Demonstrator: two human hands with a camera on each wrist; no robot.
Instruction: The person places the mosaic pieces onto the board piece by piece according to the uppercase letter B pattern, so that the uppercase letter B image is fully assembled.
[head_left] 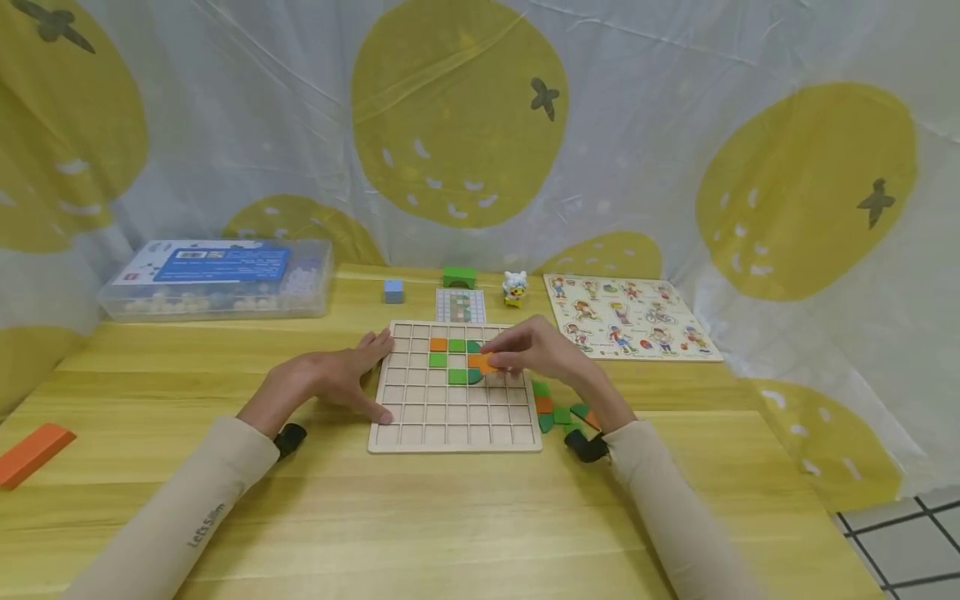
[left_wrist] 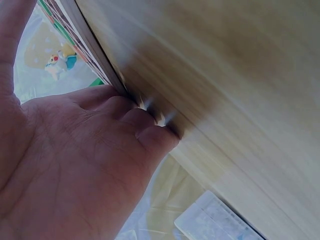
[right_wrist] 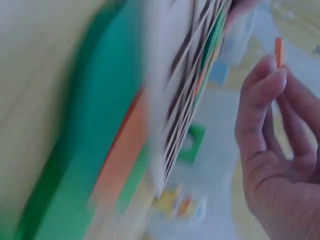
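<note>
A wooden grid board (head_left: 427, 433) lies on the table with several orange, green and dark green tiles in its upper middle cells. My right hand (head_left: 536, 352) is over the board's right half, pinching an orange tile (right_wrist: 279, 51) between thumb and fingertips. In the right wrist view that tile stands clear of the board's face. Just below it in the head view sits a dark green rounded tile (head_left: 475, 377). My left hand (head_left: 337, 379) rests along the board's left edge, thumb stretched to the lower corner and fingers by the upper one; the left wrist view shows its palm (left_wrist: 75, 165).
Loose tiles (head_left: 561, 416) lie right of the board, near my right wrist. Behind it are a pattern card (head_left: 444, 297), a green block (head_left: 459, 277), a blue cube (head_left: 393, 291) and a figurine (head_left: 514, 287). A picture board (head_left: 630, 321), plastic case (head_left: 213, 283) and orange block (head_left: 33, 454) lie farther out.
</note>
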